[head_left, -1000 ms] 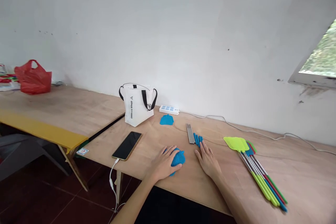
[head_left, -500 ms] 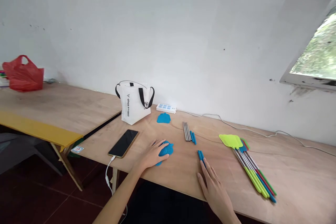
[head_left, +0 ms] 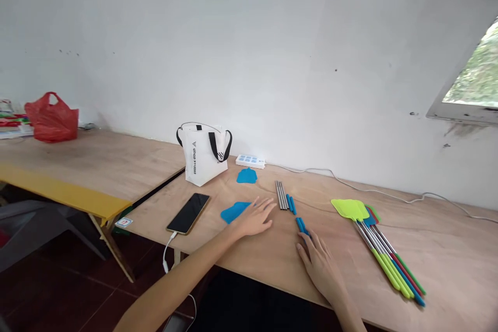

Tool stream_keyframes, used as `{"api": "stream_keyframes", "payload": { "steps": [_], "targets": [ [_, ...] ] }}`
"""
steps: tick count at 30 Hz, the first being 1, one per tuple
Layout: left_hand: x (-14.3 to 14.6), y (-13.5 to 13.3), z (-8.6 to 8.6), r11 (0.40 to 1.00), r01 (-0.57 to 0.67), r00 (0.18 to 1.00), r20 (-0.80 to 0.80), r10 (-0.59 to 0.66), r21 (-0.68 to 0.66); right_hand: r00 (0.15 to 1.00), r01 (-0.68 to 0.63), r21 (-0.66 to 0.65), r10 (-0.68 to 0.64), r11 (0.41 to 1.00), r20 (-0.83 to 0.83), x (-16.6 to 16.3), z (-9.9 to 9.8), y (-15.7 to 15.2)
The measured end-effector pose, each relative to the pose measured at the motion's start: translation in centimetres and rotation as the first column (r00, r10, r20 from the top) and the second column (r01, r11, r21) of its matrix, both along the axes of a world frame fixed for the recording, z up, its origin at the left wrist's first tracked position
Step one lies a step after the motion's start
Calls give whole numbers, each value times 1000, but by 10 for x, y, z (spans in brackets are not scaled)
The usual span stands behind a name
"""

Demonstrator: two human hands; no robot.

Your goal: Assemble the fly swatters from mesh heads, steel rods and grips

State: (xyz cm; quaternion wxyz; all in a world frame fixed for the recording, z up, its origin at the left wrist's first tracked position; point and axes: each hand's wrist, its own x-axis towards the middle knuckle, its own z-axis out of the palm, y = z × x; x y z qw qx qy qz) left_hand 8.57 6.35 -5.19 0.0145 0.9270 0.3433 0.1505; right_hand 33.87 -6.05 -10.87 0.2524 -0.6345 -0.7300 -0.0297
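1. Now the left hand (head_left: 254, 216) lies palm down on the wooden table (head_left: 447, 254), fingers spread wide and gripping nothing. Its thumb side rests against the right edge of a flat blue swatter head (head_left: 233, 211).
2. That blue swatter head lies flat on the wood between the left hand and a black phone (head_left: 189, 213). The phone lies screen up near the table's front edge, with a white cable (head_left: 167, 257) hanging from its near end.
3. The right hand (head_left: 321, 265) is likewise flat and open, palm down, holding nothing. Its fingertips reach the near end of a pair of blue grips (head_left: 301, 224) lying side by side on the table.
4. Farther from the person, beyond the gap between the two hands, lie thin metal rods (head_left: 280, 195), with two more blue sleeves (head_left: 291, 203) just beside them on the right.
5. A second blue head (head_left: 246, 176) lies nearer the wall, just in front of a white power strip (head_left: 251, 161) and to the right of an upright white tote bag (head_left: 202, 158) with black handles.
6. Well to the right of the right hand lies a bundle of whole fly swatters (head_left: 385, 254) — green, blue and red — with heads toward the wall and handles toward the front edge.
7. On a second table (head_left: 97, 161) at the far left sits a red plastic bag (head_left: 52, 123).
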Motion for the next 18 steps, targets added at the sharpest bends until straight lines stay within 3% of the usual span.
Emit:
{"api": "stream_keyframes", "payload": {
  "steps": [3,6,18],
  "targets": [
    [40,8,-11,995,-81,995,-59,77,-64,1000,-9,-5,9,1000,6,1,0,-4],
    [63,12,-19,987,-129,989,-82,122,-97,1000,-5,-16,6,1000,14,0,3,-6],
    [78,3,-22,991,-135,986,-106,133,-15,1000,-7,-8,8,1000,12,-6,14,-9]
  ]
}}
